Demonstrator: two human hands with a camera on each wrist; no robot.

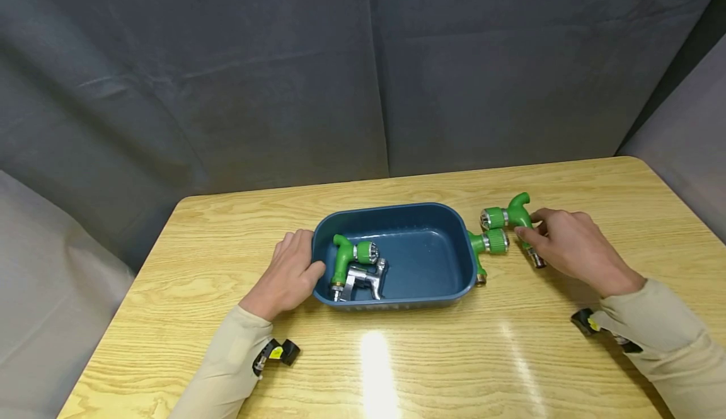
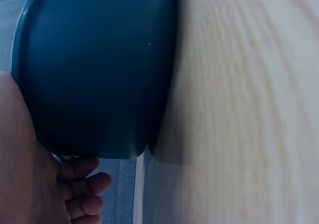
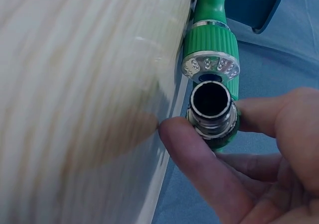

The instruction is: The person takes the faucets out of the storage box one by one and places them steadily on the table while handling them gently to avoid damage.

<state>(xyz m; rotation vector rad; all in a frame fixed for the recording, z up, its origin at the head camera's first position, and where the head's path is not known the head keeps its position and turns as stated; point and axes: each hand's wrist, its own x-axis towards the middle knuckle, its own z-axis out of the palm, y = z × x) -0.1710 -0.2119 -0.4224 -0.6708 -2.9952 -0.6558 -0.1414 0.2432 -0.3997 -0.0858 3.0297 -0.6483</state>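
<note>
My left hand (image 1: pixel 290 274) grips the left end of a dark blue plastic basin (image 1: pixel 391 307), thumb at the rim; the left wrist view shows the basin's outer wall (image 2: pixel 99 74) and curled fingertips (image 2: pixel 82 189). Inside the basin's left part lie a green tap (image 1: pixel 343 260) with a ribbed knob and a chrome tap (image 1: pixel 365 277). To the right of the basin, my right hand (image 1: pixel 573 242) pinches another green tap (image 1: pixel 517 215) by its body, its metal threaded end (image 3: pixel 211 104) facing the right wrist camera. A third green tap (image 1: pixel 479 242) lies against the basin's right wall.
The wooden table (image 1: pixel 431 362) carries everything, and its far edge runs along a grey cloth curtain (image 1: pixel 283 91). Pale cloth hangs at both sides. Black wrist cameras (image 1: pixel 290 352) are strapped at both sleeves.
</note>
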